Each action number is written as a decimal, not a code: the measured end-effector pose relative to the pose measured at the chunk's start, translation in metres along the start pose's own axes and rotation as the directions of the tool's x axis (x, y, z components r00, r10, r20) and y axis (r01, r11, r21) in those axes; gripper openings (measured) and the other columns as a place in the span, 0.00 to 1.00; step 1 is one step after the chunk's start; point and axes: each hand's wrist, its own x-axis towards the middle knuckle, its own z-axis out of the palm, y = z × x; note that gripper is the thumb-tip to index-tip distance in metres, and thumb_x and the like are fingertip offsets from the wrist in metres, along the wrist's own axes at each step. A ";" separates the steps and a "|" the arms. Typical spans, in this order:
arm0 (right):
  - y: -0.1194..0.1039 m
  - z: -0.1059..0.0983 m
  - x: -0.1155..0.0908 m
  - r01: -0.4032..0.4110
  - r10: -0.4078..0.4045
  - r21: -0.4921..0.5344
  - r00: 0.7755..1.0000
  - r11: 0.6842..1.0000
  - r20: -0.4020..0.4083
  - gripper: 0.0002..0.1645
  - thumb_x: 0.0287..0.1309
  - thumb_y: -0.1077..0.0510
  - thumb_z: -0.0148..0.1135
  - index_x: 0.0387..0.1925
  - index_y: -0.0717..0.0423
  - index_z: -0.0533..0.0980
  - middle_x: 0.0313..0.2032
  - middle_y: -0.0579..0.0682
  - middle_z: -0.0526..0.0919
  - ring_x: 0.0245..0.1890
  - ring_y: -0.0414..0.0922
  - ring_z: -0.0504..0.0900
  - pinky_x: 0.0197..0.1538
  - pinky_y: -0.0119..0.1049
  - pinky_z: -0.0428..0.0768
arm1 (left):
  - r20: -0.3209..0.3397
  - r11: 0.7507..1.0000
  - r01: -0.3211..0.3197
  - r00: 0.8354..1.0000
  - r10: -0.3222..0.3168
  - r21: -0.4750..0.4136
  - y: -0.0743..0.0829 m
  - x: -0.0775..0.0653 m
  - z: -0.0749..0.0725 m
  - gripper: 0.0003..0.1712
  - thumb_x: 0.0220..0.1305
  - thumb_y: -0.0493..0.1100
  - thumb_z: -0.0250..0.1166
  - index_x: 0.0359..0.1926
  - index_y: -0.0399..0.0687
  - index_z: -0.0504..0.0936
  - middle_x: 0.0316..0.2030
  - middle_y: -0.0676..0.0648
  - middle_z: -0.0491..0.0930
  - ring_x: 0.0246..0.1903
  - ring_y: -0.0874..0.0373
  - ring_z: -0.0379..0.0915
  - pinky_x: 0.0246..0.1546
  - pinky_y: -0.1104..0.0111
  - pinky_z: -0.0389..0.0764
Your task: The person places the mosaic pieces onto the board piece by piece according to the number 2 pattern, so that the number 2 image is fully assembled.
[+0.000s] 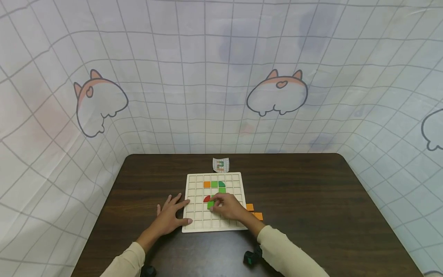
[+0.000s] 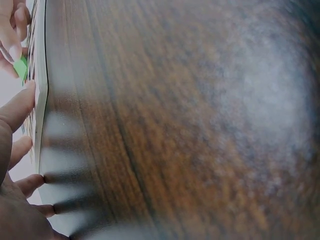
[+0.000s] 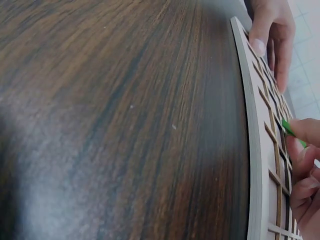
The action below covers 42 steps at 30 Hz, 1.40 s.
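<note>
A cream grid board point(image 1: 195, 215) lies on the dark wooden table. My right hand point(image 1: 226, 206) is over its middle and pinches a green square tile point(image 1: 210, 205) between thumb and fingertips; the green tile point(image 3: 286, 127) also shows in the right wrist view. Beside it on the grid sits a red quarter-round tile point(image 1: 206, 199). Farther up are an orange tile point(image 1: 207, 184), a green tile point(image 1: 214, 184), a dark green rounded tile point(image 1: 222, 184) and another green tile point(image 1: 222, 190). Fingers spread, my left hand point(image 1: 168, 218) rests at the board's left edge, thumb and index finger on it.
Several orange tiles point(image 1: 258, 216) lie along the board's right edge, partly hidden by the right forearm. A small patterned card point(image 1: 220, 165) lies behind the board. A dark object point(image 1: 250, 258) sits near the right sleeve. A gridded curtain point(image 1: 187, 77) surrounds the table.
</note>
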 end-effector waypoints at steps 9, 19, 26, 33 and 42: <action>-0.007 0.004 0.002 -0.031 0.032 -0.042 0.999 0.999 0.026 0.15 0.60 0.59 0.69 0.49 0.54 0.84 0.27 0.40 0.82 0.26 0.34 0.73 0.34 0.28 0.74 | -0.009 1.000 0.000 1.000 0.001 0.010 0.000 0.000 0.000 0.45 0.55 0.58 0.76 0.71 0.52 0.72 0.77 0.37 0.55 0.77 0.29 0.35 0.62 0.22 0.32; -0.009 0.006 0.002 -0.027 0.029 -0.091 0.999 0.995 0.016 0.14 0.60 0.57 0.70 0.48 0.53 0.84 0.29 0.38 0.81 0.30 0.34 0.74 0.38 0.30 0.75 | -0.022 1.000 -0.005 1.000 0.005 0.024 -0.001 0.001 0.002 0.44 0.55 0.58 0.76 0.71 0.53 0.72 0.77 0.37 0.55 0.77 0.28 0.36 0.62 0.22 0.32; -0.011 0.006 0.002 -0.008 0.010 -0.127 1.000 0.992 0.018 0.15 0.60 0.57 0.70 0.48 0.53 0.85 0.29 0.38 0.81 0.28 0.33 0.73 0.35 0.29 0.74 | -0.020 1.000 -0.012 1.000 0.013 0.021 -0.001 0.000 0.001 0.44 0.55 0.58 0.75 0.71 0.53 0.72 0.77 0.36 0.55 0.77 0.28 0.36 0.62 0.22 0.32; -0.011 0.008 0.002 -0.017 0.018 -0.156 1.000 0.988 0.004 0.15 0.59 0.56 0.71 0.48 0.52 0.85 0.28 0.37 0.80 0.28 0.33 0.74 0.35 0.28 0.74 | -0.020 1.000 -0.024 0.999 0.024 0.010 0.000 0.000 0.001 0.44 0.55 0.58 0.75 0.71 0.53 0.72 0.77 0.36 0.55 0.76 0.27 0.37 0.62 0.21 0.32; -0.012 0.010 0.003 -0.007 0.003 -0.174 1.000 0.985 -0.025 0.12 0.60 0.56 0.70 0.46 0.52 0.86 0.28 0.38 0.81 0.29 0.33 0.74 0.35 0.29 0.74 | -0.015 1.000 -0.014 1.000 0.014 0.018 -0.001 0.000 0.001 0.44 0.55 0.58 0.75 0.71 0.53 0.72 0.77 0.37 0.54 0.77 0.29 0.36 0.62 0.22 0.32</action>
